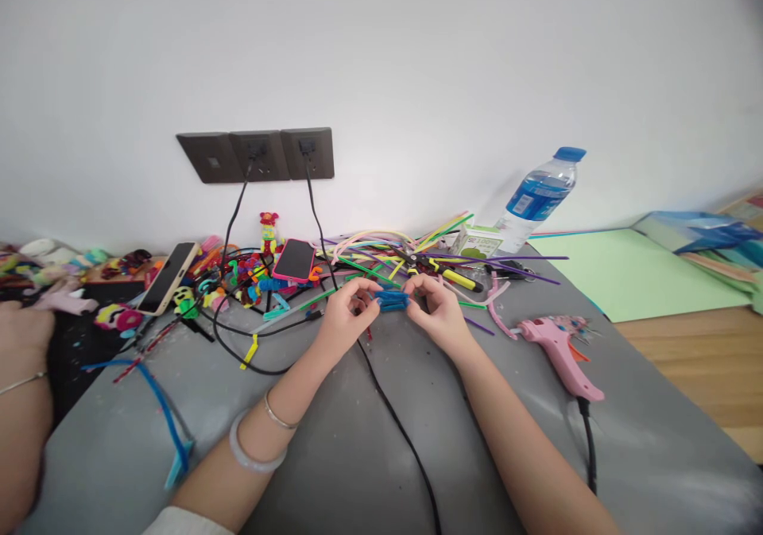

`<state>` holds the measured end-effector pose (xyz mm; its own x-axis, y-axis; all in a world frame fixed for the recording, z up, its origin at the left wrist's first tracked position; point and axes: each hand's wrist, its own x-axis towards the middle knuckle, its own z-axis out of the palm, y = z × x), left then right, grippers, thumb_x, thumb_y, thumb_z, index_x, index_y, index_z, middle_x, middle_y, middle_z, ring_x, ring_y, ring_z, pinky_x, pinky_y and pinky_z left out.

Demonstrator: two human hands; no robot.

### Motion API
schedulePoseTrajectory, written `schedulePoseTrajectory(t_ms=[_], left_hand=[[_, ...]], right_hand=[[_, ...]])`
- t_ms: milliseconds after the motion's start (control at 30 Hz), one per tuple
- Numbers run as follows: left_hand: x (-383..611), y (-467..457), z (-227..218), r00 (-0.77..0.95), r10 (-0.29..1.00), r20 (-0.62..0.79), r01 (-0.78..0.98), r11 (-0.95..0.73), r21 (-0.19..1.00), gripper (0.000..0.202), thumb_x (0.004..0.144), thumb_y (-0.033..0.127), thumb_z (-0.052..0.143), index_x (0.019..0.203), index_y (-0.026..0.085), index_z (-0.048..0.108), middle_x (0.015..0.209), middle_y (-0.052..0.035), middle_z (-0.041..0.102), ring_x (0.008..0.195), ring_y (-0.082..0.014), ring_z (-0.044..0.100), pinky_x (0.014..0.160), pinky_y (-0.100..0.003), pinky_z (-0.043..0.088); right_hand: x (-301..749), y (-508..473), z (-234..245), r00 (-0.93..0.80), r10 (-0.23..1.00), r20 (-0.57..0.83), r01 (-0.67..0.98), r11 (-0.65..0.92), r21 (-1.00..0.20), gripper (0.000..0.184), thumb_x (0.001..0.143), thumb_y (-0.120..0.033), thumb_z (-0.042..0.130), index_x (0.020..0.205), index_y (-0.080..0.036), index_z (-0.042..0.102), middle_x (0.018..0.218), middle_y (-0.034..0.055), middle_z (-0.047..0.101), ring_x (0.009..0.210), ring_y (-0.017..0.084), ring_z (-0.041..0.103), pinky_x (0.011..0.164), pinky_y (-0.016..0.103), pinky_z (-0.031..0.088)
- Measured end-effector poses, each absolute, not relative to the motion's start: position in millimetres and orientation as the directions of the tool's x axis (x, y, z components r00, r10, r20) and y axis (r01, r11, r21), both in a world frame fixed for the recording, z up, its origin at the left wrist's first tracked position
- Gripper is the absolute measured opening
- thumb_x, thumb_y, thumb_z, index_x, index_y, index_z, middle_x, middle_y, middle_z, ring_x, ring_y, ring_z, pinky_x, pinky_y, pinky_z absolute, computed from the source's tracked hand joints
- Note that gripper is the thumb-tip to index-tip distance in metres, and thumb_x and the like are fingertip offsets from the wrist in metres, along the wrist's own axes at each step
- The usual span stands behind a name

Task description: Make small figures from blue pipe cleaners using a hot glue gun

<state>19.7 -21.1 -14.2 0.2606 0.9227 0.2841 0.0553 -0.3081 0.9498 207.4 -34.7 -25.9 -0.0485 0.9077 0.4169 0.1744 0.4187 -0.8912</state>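
Between my two hands is a small bundle of blue pipe cleaner (392, 300), folded into several short parallel lengths. My left hand (351, 309) pinches its left end between thumb and fingers. At the other end, the thumb and fingers of my right hand (436, 309) are closed on it too. The bundle is held above the grey table (334, 455). Behind it lie many loose pipe cleaners (381, 242) in several colours and yellow-handled pliers (456, 275). Another blue pipe cleaner (160, 396) lies bent at the left, with a light blue piece at its lower end.
A pink glue gun (560, 356) lies to the right, its cord running off the front. A water bottle (540, 197) leans by the wall. Phones (294, 261) and small figures (269, 233) crowd the back left. Black cable (393, 408) crosses the middle. Another person's arm (24, 408) is at far left.
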Motion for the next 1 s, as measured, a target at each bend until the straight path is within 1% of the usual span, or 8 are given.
schedulePoseTrajectory(t_ms=[233, 367, 567, 800, 933, 1000], left_hand=[[19.9, -21.1, -15.5, 0.277, 0.922, 0.271, 0.036, -0.292, 0.956, 0.013, 0.08, 0.022, 0.062, 0.092, 0.018, 0.062, 0.084, -0.0029, 0.059, 0.072, -0.0123, 0.056, 0.06, -0.02, 0.048], [20.0, -21.5, -15.3, 0.284, 0.919, 0.272, 0.02, -0.29, 0.957, 0.015, 0.079, 0.022, 0.063, 0.093, 0.018, 0.059, 0.086, -0.0028, 0.058, 0.074, -0.0123, 0.056, 0.061, -0.021, 0.047], [19.6, -21.0, -17.6, 0.308, 0.916, 0.258, 0.022, -0.278, 0.96, 0.017, 0.081, 0.022, 0.061, 0.097, 0.018, 0.062, 0.083, -0.0025, 0.058, 0.073, -0.0124, 0.055, 0.062, -0.021, 0.047], [19.8, -20.4, -18.9, 0.295, 0.919, 0.26, 0.021, -0.278, 0.96, 0.014, 0.081, 0.022, 0.06, 0.094, 0.017, 0.062, 0.08, -0.0019, 0.058, 0.07, -0.0121, 0.054, 0.061, -0.022, 0.047], [20.1, -20.4, -18.5, 0.269, 0.925, 0.269, 0.022, -0.285, 0.958, 0.013, 0.081, 0.023, 0.061, 0.092, 0.018, 0.062, 0.08, -0.0019, 0.058, 0.07, -0.0123, 0.055, 0.06, -0.021, 0.047], [20.0, -20.5, -18.4, 0.256, 0.926, 0.278, 0.02, -0.292, 0.956, 0.012, 0.081, 0.023, 0.061, 0.092, 0.018, 0.061, 0.081, -0.002, 0.058, 0.071, -0.0123, 0.055, 0.06, -0.021, 0.047]], right_hand=[[207.6, -35.0, -25.9, -0.043, 0.907, 0.419, 0.172, 0.42, -0.891, 0.012, 0.075, -0.014, 0.058, 0.085, -0.022, 0.058, 0.079, 0.0003, 0.057, 0.074, 0.017, 0.054, 0.07, 0.029, 0.045], [207.6, -34.6, -26.7, -0.043, 0.906, 0.422, 0.16, 0.423, -0.892, 0.012, 0.076, -0.014, 0.058, 0.085, -0.022, 0.058, 0.079, 0.0004, 0.056, 0.074, 0.017, 0.053, 0.07, 0.029, 0.045], [208.0, -34.3, -28.1, -0.055, 0.905, 0.422, 0.157, 0.425, -0.892, 0.013, 0.076, -0.013, 0.057, 0.086, -0.022, 0.058, 0.08, 0.0006, 0.056, 0.074, 0.016, 0.053, 0.07, 0.029, 0.044], [208.4, -34.3, -27.5, -0.07, 0.896, 0.439, 0.176, 0.444, -0.879, 0.013, 0.078, -0.013, 0.056, 0.086, -0.023, 0.057, 0.08, 0.0002, 0.055, 0.074, 0.016, 0.053, 0.071, 0.029, 0.044], [207.6, -34.8, -28.1, -0.091, 0.884, 0.458, 0.147, 0.467, -0.872, 0.012, 0.083, -0.017, 0.058, 0.093, -0.023, 0.057, 0.085, 0.0015, 0.055, 0.077, 0.017, 0.054, 0.075, 0.031, 0.046], [207.0, -35.2, -28.6, -0.111, 0.879, 0.463, 0.143, 0.475, -0.868, 0.016, 0.085, -0.02, 0.06, 0.1, -0.024, 0.056, 0.089, 0.0026, 0.056, 0.08, 0.018, 0.055, 0.077, 0.033, 0.046]])
